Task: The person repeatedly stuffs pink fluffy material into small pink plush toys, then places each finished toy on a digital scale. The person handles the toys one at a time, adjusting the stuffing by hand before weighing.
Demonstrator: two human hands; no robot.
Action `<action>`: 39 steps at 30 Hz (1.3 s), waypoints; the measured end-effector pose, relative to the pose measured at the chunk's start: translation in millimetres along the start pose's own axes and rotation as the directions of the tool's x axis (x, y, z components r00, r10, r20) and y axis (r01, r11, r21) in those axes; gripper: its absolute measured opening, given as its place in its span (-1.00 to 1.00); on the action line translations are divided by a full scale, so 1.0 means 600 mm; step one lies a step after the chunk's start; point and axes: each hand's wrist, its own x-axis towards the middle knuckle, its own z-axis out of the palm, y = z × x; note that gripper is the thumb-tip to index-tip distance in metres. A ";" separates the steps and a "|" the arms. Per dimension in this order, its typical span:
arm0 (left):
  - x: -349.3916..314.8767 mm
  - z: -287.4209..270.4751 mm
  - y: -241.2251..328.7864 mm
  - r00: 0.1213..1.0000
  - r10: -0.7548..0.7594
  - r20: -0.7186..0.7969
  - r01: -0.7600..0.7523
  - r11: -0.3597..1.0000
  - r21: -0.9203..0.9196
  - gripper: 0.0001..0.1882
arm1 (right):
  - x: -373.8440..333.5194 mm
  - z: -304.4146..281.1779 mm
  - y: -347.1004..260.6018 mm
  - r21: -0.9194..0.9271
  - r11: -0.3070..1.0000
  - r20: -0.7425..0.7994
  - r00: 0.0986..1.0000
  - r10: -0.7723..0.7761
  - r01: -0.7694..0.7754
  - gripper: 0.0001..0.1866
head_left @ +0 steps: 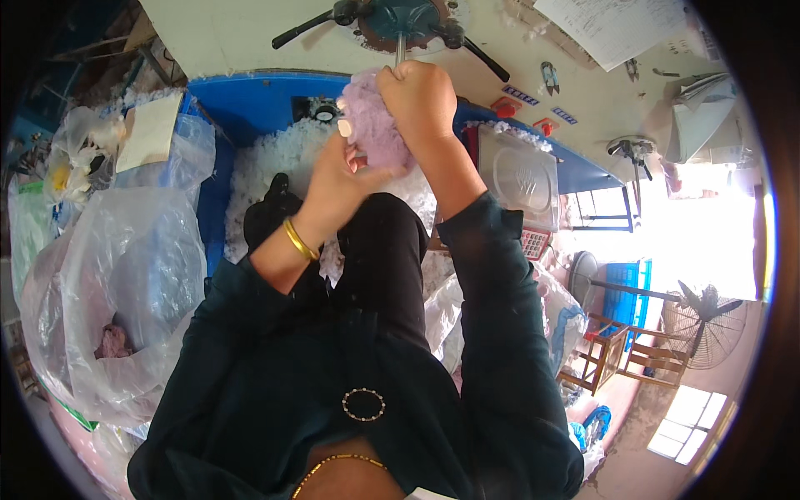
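Observation:
A fluffy lilac plush toy piece (375, 125) with small cream-coloured parts at its left edge sits between my hands. Its upper end meets a thin metal tube (401, 48) that sticks out from a dark round fitting (402, 15) on the pale machine panel. My right hand (421, 96) is closed in a fist around the plush where it meets the tube. From the lower left, my left hand (337, 185) cups the plush, its fingers curled against the fabric and slightly blurred. How much of the tube is inside the plush is hidden.
White fluffy stuffing (279, 154) lies in and around the blue frame (208, 158) below the panel. Large clear plastic bags (125, 275) stand at my left, one with a pinkish plush inside. Black handles (304, 29) flank the fitting. At right are a wooden chair (612, 354) and a fan (704, 325).

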 end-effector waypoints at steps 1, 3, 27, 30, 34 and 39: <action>-0.016 0.005 -0.006 0.998 0.068 0.007 -0.068 0.984 0.168 -0.38 | -0.010 -0.004 -0.002 0.006 1.000 0.005 1.000 0.012 -0.012 -0.72; -0.033 0.022 0.004 0.993 0.100 -0.068 -0.067 0.923 0.378 -0.26 | -0.019 -0.015 -0.014 0.024 0.999 0.011 0.999 0.031 -0.031 -0.71; 0.060 0.009 0.021 0.990 -0.134 0.039 0.135 0.991 -0.021 -0.74 | -0.034 0.016 0.054 0.027 0.974 -0.307 0.929 -0.206 0.225 -0.63; 0.083 0.000 0.008 0.993 0.027 0.112 -0.047 0.984 0.173 -0.75 | 0.010 0.022 0.049 0.026 0.970 -0.330 0.918 -0.218 0.240 -0.61; 0.050 -0.004 0.029 0.958 -0.247 0.144 0.268 0.951 -0.154 -0.67 | -0.037 0.011 0.054 0.108 0.968 -0.232 0.952 -0.198 0.227 -0.60; 0.010 -0.054 0.039 0.764 -0.338 0.550 0.639 0.513 -0.573 -0.34 | -0.073 -0.013 0.062 0.317 0.897 -0.132 0.951 -0.280 0.308 -0.59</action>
